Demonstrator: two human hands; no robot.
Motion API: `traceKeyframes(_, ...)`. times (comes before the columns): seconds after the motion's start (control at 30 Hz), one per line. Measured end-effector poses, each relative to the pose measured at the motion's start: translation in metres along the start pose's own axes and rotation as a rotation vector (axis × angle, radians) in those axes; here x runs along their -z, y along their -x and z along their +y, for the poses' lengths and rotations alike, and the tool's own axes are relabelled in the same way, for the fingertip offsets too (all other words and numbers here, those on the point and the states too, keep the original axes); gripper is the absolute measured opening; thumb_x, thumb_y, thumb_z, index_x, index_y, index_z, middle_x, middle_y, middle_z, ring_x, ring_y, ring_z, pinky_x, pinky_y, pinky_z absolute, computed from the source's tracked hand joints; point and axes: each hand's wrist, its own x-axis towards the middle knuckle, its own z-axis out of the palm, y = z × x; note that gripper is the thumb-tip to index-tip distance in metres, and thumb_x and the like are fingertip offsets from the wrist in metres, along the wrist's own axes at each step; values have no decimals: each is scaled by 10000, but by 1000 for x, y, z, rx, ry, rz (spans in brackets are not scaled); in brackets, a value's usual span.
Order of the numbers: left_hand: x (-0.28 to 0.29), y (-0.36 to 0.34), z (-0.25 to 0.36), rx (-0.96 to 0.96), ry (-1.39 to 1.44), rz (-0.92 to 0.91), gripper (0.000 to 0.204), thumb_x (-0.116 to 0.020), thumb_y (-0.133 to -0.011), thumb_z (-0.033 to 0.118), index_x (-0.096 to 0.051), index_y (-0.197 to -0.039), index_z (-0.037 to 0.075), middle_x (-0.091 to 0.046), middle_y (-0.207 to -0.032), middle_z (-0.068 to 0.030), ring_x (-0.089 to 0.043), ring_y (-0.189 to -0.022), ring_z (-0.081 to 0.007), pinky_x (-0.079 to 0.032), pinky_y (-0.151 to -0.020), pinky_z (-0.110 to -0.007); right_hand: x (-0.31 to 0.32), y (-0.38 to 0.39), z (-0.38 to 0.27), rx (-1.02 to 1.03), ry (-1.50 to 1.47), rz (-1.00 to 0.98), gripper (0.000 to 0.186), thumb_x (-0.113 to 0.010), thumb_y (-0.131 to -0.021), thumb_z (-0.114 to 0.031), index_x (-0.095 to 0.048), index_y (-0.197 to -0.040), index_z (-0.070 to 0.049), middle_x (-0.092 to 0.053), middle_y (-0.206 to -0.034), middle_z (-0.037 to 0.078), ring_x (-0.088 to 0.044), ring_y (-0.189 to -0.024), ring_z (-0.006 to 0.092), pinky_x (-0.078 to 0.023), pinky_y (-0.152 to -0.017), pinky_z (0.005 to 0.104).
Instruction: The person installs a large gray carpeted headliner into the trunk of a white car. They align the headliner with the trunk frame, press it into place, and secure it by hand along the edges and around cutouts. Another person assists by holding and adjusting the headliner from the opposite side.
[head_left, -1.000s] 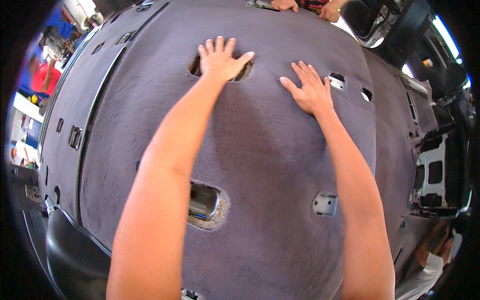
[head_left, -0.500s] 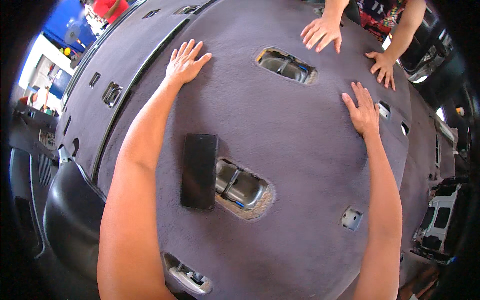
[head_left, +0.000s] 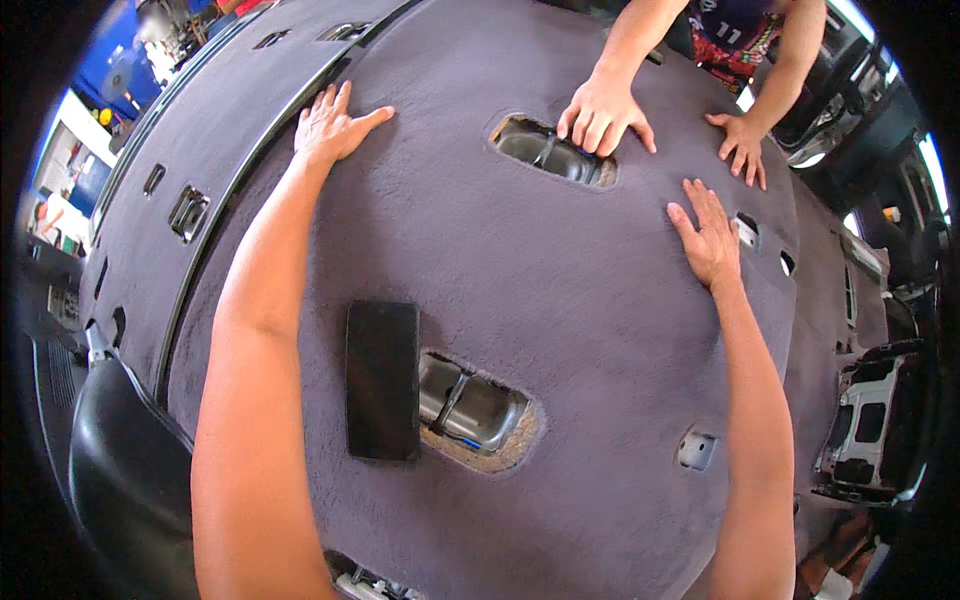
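Note:
A broad grey carpet [head_left: 560,270] with several oval and rectangular cut-outs spreads before me. My left hand [head_left: 335,125] rests on it with fingers spread, beside the long dark seam. My right hand [head_left: 710,238] lies flat on the carpet's right part, near a small cut-out showing light metal [head_left: 745,230]. A black rectangular block [head_left: 383,382] sits between my forearms and partly covers the near oval cut-out. Inside that opening shows a metal recess [head_left: 490,410] with a dark bar across it. A similar metal recess [head_left: 530,143] shows through the far cut-out.
Across from me, a co-worker's one hand [head_left: 605,115] reaches over the far cut-out's edge, and the other hand [head_left: 742,148] presses on the carpet. A black moulded part [head_left: 130,450] stands at the left. A metal bracket [head_left: 870,420] shows at the right.
The co-worker's hand on the left has come down onto the edge of the far cut-out. My left hand has slid a little left toward the seam. The view has shifted slightly.

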Motion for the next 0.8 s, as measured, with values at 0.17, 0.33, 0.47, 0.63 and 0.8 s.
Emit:
traceKeyframes(0.17,13,-4,7,29,-24,-41,1069,-457,-842,873,-327,-1611,143,-298,-1667,-134,-268,-1547,-292,-234,-1250,-472,3,2,-3,-5,-6,-9,756,-438,-975,-699,-425,-1565,-227,-344,-1660,45,-256,-1554,245,-173,-1240,586)
traceKeyframes(0.33,53,-24,-18,-31,-99,65,611,-694,-916,490,-615,-1385,107,-645,-1340,-183,-595,-1286,-321,-488,-1062,-436,4,3,-4,-13,-4,-10,740,-440,-978,-685,-421,-1568,-238,-344,-1660,34,-255,-1554,237,-173,-1240,586)
traceKeyframes(0.47,55,-11,-64,88,-208,328,536,-655,-951,479,-666,-1317,88,-665,-1280,-212,-628,-1228,-354,-505,-1033,-452,5,2,-8,-41,20,-10,729,-446,-981,-675,-417,-1570,-247,-337,-1663,30,-251,-1555,231,-163,-1248,572)
traceKeyframes(0.63,50,-30,-98,151,-117,18,557,-493,-1027,519,-754,-1147,42,-702,-1213,-243,-669,-1167,-400,-519,-994,-497,3,1,-4,-22,11,10,725,-448,-984,-671,-425,-1566,-238,-350,-1656,44,-262,-1552,241,-179,-1243,569)
traceKeyframes(0.8,70,-52,-145,-92,-55,-4,600,-438,-1027,567,-676,-1304,91,-711,-1069,-235,-687,-1043,-360,-519,-924,-487,-16,-12,24,168,25,104,659,-477,-1026,-565,-465,-1534,-145,-411,-1611,130,-353,-1500,335,-271,-1213,506)
